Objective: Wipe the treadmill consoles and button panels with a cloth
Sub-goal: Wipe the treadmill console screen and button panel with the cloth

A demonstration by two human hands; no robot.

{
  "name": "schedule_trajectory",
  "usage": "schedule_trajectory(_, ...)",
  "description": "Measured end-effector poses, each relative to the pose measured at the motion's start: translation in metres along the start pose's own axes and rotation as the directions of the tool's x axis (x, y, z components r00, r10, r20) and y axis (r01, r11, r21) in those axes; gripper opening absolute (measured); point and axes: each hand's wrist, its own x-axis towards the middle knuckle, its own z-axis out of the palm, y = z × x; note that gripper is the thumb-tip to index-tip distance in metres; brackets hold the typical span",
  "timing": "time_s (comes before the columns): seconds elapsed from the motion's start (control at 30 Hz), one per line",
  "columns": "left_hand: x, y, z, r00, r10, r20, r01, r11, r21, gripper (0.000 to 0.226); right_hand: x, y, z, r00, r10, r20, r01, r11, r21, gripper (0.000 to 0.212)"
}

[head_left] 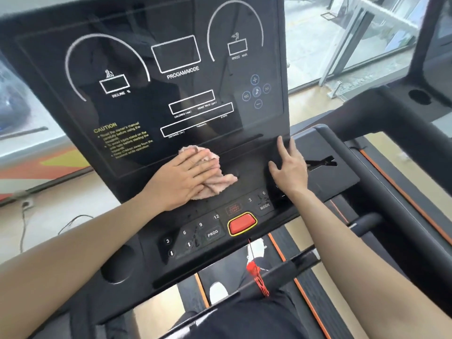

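Observation:
A black treadmill console [151, 94] with white display outlines fills the upper middle of the head view. Below it runs the button panel [212, 232] with a red stop button [242, 222]. My left hand [181, 176] lies flat on a crumpled pink cloth [215, 182], pressing it against the lower edge of the console, just under the yellow caution text. My right hand [289, 167] rests with fingers spread on the console's lower right corner, holding nothing.
A red safety cord [255, 270] hangs from the stop button over the front handlebar [293, 264]. A black side handrail [362, 172] runs at the right. A cup recess [117, 265] sits at the panel's left. Glass windows stand behind, and a cable [73, 221] lies on the floor at left.

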Motion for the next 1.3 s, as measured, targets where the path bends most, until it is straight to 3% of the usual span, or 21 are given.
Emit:
schedule_trajectory(0.27, -0.097, 0.004, 0.004, 0.983, -0.153, 0.105, 0.163, 0.982, -0.1, 0.059, 0.003, 0.0, 0.0, 0.999, 0.023, 0.032, -0.023, 1.0, -0.001, 0.077)
schedule_trajectory(0.5, -0.166, 0.05, 0.013, 0.889, -0.428, 0.164, 0.457, 0.858, -0.234, 0.059, 0.0, -0.001, -0.006, 0.998, 0.031, 0.055, -0.034, 0.998, 0.06, 0.07)
schedule_trajectory(0.57, -0.171, 0.068, 0.014, 0.852, -0.499, 0.16, 0.522, 0.778, -0.351, 0.057, -0.012, -0.01, -0.007, 1.0, 0.016, -0.008, -0.015, 0.997, 0.081, 0.064)
schedule_trajectory(0.67, -0.167, 0.084, 0.005, 0.782, -0.609, 0.135, 0.531, 0.537, -0.656, 0.054, -0.055, -0.043, 0.003, 0.984, -0.156, -0.087, 0.166, 0.976, 0.138, 0.051)
schedule_trajectory(0.73, -0.166, 0.092, -0.003, 0.685, -0.722, 0.097, 0.53, 0.402, -0.746, 0.053, -0.096, -0.073, 0.021, 0.934, -0.356, -0.028, 0.355, 0.918, 0.176, 0.045)
schedule_trajectory(0.77, -0.167, 0.098, -0.007, 0.603, -0.794, 0.07, 0.552, 0.352, -0.756, 0.052, -0.116, -0.087, 0.031, 0.888, -0.46, 0.018, 0.448, 0.873, 0.194, 0.044)
schedule_trajectory(0.9, -0.18, 0.131, -0.021, 0.145, -0.987, 0.076, 0.652, 0.037, -0.757, 0.03, -0.17, -0.141, 0.069, 0.598, -0.776, 0.198, 0.751, 0.63, 0.201, 0.047)
schedule_trajectory(0.97, -0.183, 0.15, -0.029, 0.045, -0.984, 0.173, 0.67, -0.099, -0.736, 0.03, -0.178, -0.165, 0.087, 0.47, -0.834, 0.291, 0.84, 0.523, 0.144, 0.052)
schedule_trajectory(1.03, -0.182, 0.171, -0.033, 0.059, -0.965, 0.257, 0.709, -0.141, -0.691, 0.035, -0.178, -0.18, 0.104, 0.381, -0.837, 0.393, 0.893, 0.443, 0.077, 0.055)
schedule_trajectory(1.1, -0.18, 0.188, -0.033, 0.107, -0.949, 0.296, 0.752, -0.117, -0.649, 0.041, -0.173, -0.186, 0.119, 0.333, -0.812, 0.48, 0.919, 0.393, 0.026, 0.057)
schedule_trajectory(1.2, -0.178, 0.202, -0.03, 0.154, -0.941, 0.301, 0.782, -0.07, -0.619, 0.048, -0.165, -0.184, 0.124, 0.325, -0.778, 0.538, 0.927, 0.375, -0.017, 0.059)
schedule_trajectory(1.3, -0.179, 0.206, -0.029, 0.178, -0.943, 0.281, 0.804, -0.025, -0.594, 0.052, -0.159, -0.171, 0.116, 0.359, -0.756, 0.548, 0.918, 0.392, -0.062, 0.062)
